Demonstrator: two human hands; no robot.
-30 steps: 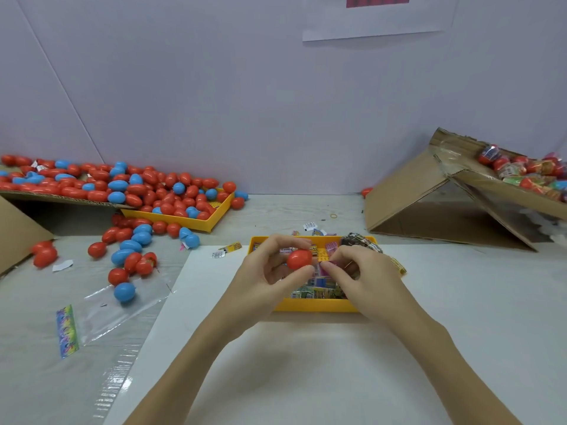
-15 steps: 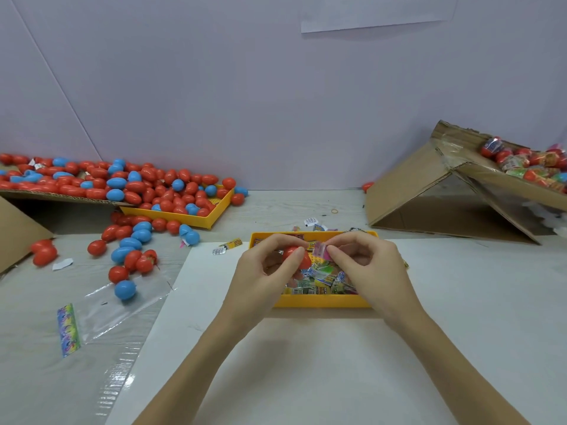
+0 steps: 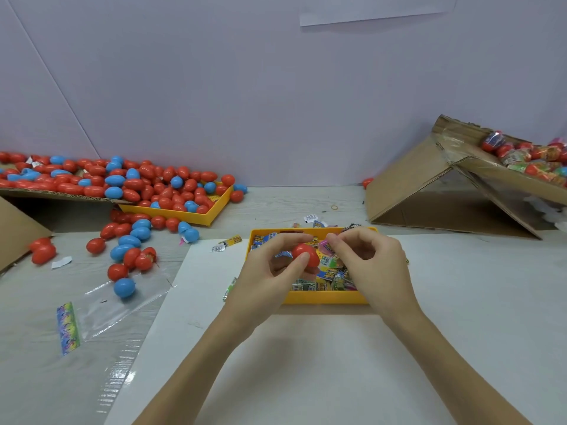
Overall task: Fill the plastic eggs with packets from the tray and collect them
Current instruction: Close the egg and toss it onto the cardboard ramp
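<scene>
In the head view, the left hand (image 3: 270, 265) is gripping a red plastic egg (image 3: 305, 255) between thumb and curled fingers, holding it above the yellow tray (image 3: 322, 297) of colourful packets (image 3: 329, 273). The right hand (image 3: 372, 265) is hovering just beside the egg with its fingertips (image 3: 333, 240) bunched together; they may be pinching a pink packet, though the view is too cramped to tell. The tray is sitting on a white sheet (image 3: 337, 363) in front of the person. Loose red and blue eggs (image 3: 132, 237) are lying scattered to the left, spilling from a second yellow tray (image 3: 196, 214). A cardboard ramp (image 3: 429, 185) is standing at the right, carrying wrapped eggs (image 3: 527, 157).
</scene>
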